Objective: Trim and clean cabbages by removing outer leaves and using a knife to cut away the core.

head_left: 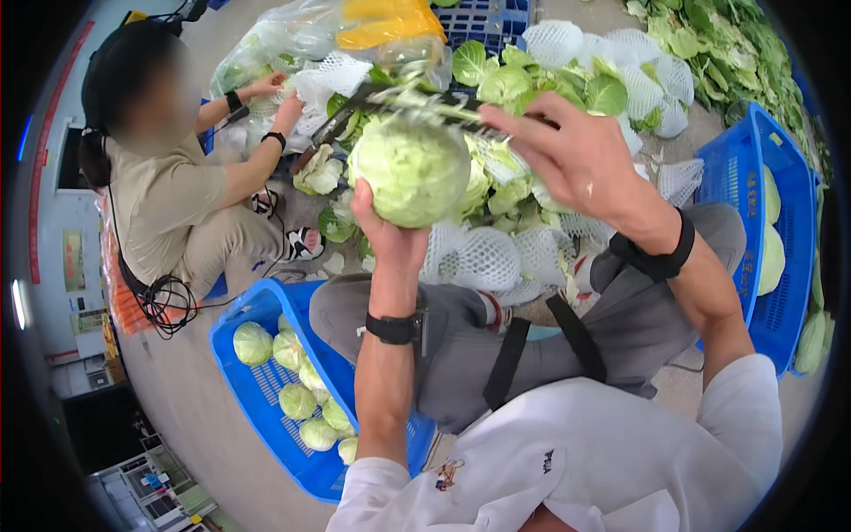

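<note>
I see my left hand (pixel 390 232) hold a round, pale-green cabbage (pixel 412 173), my right hand (pixel 581 160) grip a knife (pixel 470 117). A blue crate (pixel 239 377) at seven o'clock has cabbages (pixel 297 401).

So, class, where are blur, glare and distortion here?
Head view: motion smears the leaf scraps above the cabbage in the left hand; a blur masks the co-worker's face; a white light glares at left; the red wall stripe bows.

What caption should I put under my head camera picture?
Left hand holding a green cabbage, right hand with a blurred knife at its top.
</note>
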The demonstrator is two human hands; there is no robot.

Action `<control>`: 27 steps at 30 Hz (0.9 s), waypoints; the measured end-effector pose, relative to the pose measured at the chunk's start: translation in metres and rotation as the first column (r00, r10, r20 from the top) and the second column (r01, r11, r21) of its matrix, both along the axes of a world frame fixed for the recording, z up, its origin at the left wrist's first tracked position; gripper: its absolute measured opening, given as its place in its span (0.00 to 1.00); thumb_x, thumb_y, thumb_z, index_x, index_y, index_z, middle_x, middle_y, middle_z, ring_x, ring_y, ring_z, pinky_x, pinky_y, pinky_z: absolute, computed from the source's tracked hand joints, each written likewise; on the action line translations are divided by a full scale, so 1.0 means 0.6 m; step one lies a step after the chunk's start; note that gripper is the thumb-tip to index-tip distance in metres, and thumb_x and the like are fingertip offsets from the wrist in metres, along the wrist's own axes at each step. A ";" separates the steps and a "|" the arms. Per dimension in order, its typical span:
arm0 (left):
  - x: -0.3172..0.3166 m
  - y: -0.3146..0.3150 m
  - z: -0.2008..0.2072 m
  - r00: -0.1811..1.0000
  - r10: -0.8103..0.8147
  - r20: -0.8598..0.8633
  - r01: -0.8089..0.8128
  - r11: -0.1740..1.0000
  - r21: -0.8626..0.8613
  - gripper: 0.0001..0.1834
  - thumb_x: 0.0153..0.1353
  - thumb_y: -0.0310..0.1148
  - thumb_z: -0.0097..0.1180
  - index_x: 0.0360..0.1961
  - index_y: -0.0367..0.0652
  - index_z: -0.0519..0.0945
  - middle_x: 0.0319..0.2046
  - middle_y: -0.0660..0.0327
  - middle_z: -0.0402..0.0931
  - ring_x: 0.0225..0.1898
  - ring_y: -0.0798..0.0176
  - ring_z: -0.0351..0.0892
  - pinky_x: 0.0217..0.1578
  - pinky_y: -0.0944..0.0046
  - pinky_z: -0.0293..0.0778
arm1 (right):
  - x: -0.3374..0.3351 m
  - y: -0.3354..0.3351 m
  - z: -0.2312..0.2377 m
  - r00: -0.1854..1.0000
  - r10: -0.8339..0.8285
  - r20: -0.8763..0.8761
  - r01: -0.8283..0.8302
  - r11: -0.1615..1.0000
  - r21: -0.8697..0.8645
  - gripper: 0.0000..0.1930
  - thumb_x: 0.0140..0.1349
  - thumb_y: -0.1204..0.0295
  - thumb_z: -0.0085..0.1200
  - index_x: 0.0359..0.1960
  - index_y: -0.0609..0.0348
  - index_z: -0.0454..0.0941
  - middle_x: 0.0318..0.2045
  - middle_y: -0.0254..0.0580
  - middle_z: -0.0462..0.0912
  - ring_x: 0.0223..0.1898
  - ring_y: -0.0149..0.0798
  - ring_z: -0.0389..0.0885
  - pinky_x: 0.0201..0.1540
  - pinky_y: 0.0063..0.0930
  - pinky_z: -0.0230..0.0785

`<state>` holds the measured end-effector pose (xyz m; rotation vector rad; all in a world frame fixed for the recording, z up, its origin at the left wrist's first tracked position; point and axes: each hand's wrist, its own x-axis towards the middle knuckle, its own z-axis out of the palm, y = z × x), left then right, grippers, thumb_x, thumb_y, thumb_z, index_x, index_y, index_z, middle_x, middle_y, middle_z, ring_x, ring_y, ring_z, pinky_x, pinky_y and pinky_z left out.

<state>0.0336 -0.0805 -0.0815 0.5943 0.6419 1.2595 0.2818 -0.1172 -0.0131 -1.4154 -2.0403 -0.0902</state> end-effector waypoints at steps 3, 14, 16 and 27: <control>-0.006 0.010 -0.007 1.000 -0.024 0.018 0.024 1.000 -0.005 0.44 0.62 0.66 0.49 0.73 0.50 0.62 0.69 0.55 0.66 0.68 0.49 0.69 0.66 0.42 0.68 | -0.025 -0.001 0.003 0.984 0.175 0.042 -0.178 0.979 0.103 0.21 0.63 0.70 0.60 0.58 0.38 0.81 0.30 0.37 0.78 0.24 0.42 0.81 0.22 0.35 0.73; 0.004 0.009 0.006 0.992 -0.112 0.058 0.119 0.982 -0.145 0.45 0.64 0.70 0.41 0.74 0.54 0.60 0.71 0.54 0.62 0.69 0.43 0.66 0.62 0.28 0.67 | 0.017 0.035 -0.052 0.985 -0.136 0.106 0.151 0.977 -0.151 0.21 0.64 0.69 0.58 0.59 0.38 0.81 0.32 0.41 0.79 0.26 0.45 0.83 0.25 0.40 0.75; 0.008 0.006 0.025 0.988 -0.140 0.064 0.150 0.973 -0.178 0.45 0.64 0.70 0.41 0.74 0.55 0.60 0.72 0.54 0.62 0.70 0.43 0.65 0.62 0.29 0.67 | 0.039 0.045 -0.067 0.986 -0.158 0.060 0.167 0.968 -0.185 0.20 0.64 0.68 0.58 0.59 0.38 0.81 0.32 0.40 0.80 0.25 0.46 0.82 0.26 0.40 0.75; 0.026 -0.006 0.034 0.995 -0.095 0.019 0.096 0.951 -0.294 0.42 0.65 0.68 0.45 0.72 0.54 0.63 0.69 0.55 0.65 0.68 0.46 0.68 0.63 0.29 0.67 | -0.006 0.025 -0.063 0.976 -0.165 0.142 0.176 0.982 -0.068 0.25 0.61 0.71 0.62 0.61 0.33 0.80 0.35 0.37 0.79 0.25 0.40 0.80 0.24 0.32 0.73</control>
